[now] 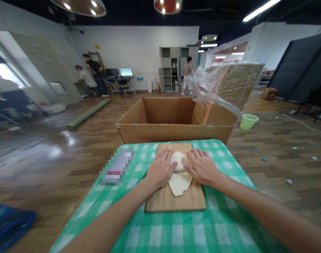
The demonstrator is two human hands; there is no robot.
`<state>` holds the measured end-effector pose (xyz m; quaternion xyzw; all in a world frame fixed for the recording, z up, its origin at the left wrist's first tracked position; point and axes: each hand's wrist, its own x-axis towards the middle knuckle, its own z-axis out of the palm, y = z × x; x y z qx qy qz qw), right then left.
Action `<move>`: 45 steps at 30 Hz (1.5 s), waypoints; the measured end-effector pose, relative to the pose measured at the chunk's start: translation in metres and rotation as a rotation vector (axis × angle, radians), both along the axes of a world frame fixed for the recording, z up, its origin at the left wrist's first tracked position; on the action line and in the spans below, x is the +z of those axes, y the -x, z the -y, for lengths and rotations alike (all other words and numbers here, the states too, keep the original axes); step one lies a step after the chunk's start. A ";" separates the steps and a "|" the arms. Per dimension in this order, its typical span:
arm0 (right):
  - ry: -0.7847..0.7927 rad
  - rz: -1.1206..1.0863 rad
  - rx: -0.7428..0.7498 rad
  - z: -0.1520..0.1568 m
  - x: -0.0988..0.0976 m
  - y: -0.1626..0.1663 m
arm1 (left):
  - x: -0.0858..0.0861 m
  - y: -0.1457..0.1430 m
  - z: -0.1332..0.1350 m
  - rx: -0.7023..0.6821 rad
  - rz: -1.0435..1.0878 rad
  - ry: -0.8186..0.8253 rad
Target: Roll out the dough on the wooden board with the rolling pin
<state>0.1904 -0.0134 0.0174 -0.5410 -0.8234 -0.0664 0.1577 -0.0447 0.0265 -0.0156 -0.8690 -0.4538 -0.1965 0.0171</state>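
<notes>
A pale flat sheet of dough (179, 181) lies on a wooden cutting board (173, 200) on a table with a green-and-white checked cloth (155, 228). The dough's far end is folded or rolled up between my hands. My left hand (160, 168) rests flat on the left side of that roll, fingers stretched out. On the right side my right hand (202, 167) presses down with its fingers extended over the dough. Neither hand grips anything.
A blurred-out object (116, 167) lies on the cloth left of the board. Beyond the table's far edge stands an open cardboard box (173, 123) with plastic wrap (218, 88) at its right. A green cup (248, 121) sits on the wooden floor. Several people stand far off.
</notes>
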 end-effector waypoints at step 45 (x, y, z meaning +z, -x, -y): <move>0.121 -0.014 0.000 0.093 -0.013 0.009 | 0.017 0.031 0.080 -0.159 -0.119 0.018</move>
